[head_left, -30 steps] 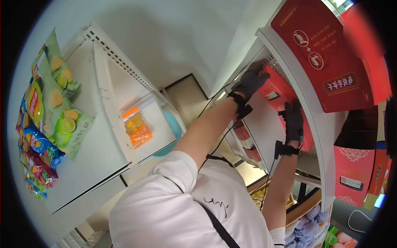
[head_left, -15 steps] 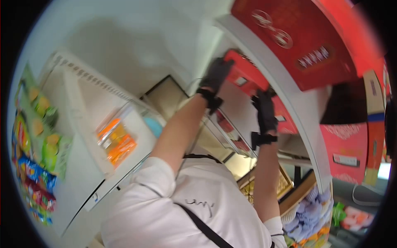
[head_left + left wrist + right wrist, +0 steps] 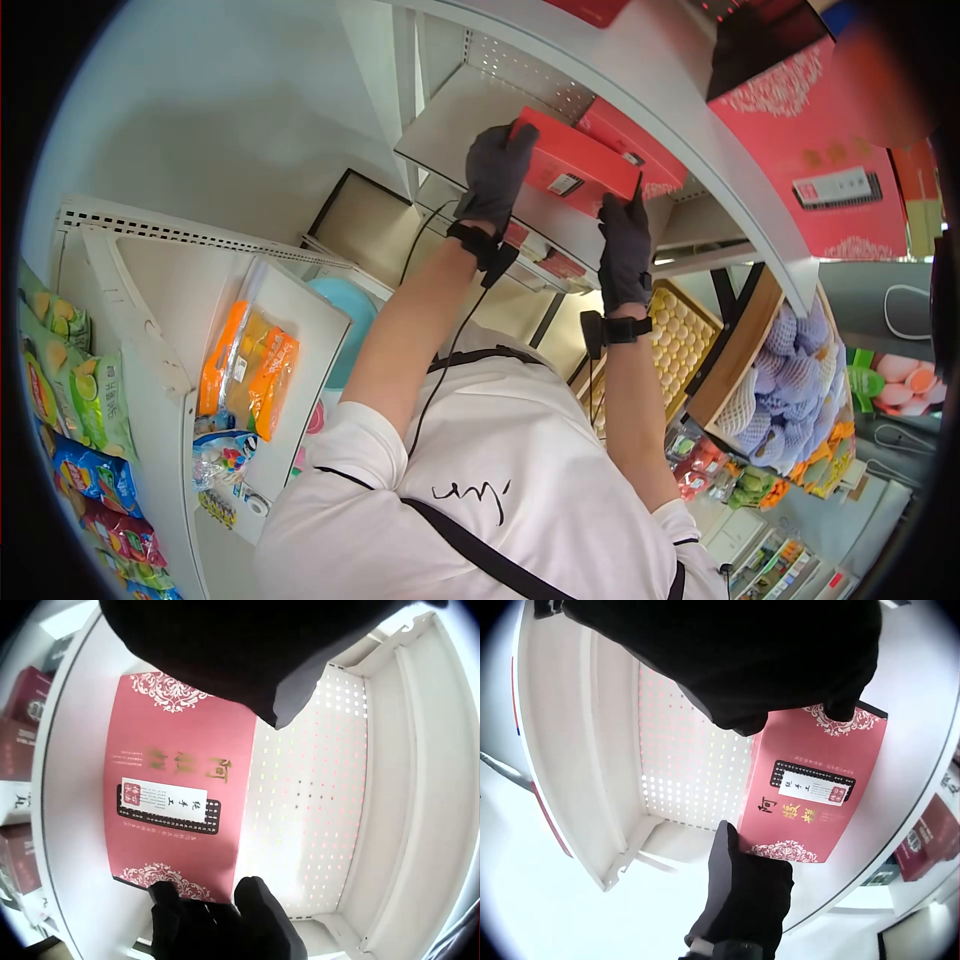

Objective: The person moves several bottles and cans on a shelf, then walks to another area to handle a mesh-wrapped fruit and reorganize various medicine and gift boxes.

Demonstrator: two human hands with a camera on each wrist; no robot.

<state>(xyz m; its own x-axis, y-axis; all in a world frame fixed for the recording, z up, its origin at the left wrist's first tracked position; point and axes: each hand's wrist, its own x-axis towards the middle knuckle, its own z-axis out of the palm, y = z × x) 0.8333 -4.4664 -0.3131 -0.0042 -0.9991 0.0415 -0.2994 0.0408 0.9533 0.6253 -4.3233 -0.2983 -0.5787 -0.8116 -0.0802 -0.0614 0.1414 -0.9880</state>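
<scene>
Both hands wear dark gloves and hold a red-pink gift box (image 3: 572, 168) by its opposite ends. My left hand (image 3: 497, 172) grips its left end, with the thumb along the near edge. At the other end my right hand (image 3: 626, 252) has its fingers at the corner. White floral patterns, gold characters and a white label cover the box's broad face (image 3: 180, 761) in the left wrist view. In the right wrist view the left hand (image 3: 746, 896) is at the lower end and the right hand (image 3: 780, 667) fills the top. A second red box (image 3: 640, 150) lies just behind.
The held box is over a white shelf (image 3: 450, 105) with a perforated back panel (image 3: 530, 75). An upper shelf edge (image 3: 720, 190) curves close above the right hand. Snack bags (image 3: 85, 400) stand on a left rack; net-wrapped fruit (image 3: 790, 370) is at the right.
The head view has swung, bringing the shelf's inside into sight. The gripped box has shifted out in front of the second one, and both hands have moved along with it.
</scene>
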